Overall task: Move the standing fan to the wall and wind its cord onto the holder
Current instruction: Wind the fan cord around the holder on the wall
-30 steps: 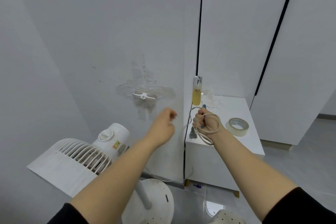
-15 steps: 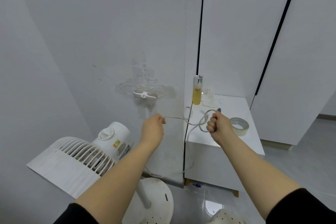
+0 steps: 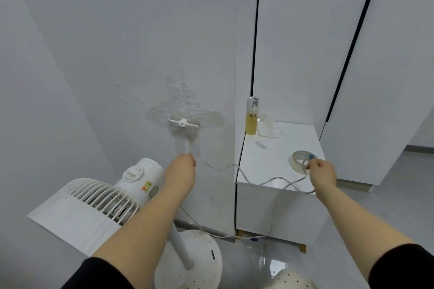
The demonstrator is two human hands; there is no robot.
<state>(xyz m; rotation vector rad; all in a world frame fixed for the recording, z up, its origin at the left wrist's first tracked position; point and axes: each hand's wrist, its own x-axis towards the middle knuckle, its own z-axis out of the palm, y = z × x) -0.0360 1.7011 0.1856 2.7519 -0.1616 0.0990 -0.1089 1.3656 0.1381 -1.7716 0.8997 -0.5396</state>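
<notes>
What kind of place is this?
Probably a room in a home: a standing fan beside a wall, a low white cabinet carrying a bottle, and tall cupboard doors behind.

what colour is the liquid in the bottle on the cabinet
Yellow, in the bottle with a silvery top; clearest in the head view.

Soft, even indoor light, whites go greyish, barely any shadows. Little glare patch on the glossy floor (image 3: 263,263), cord (image 3: 279,177) smears near the left hand (image 3: 182,171), fisheye bends the edges.
</notes>
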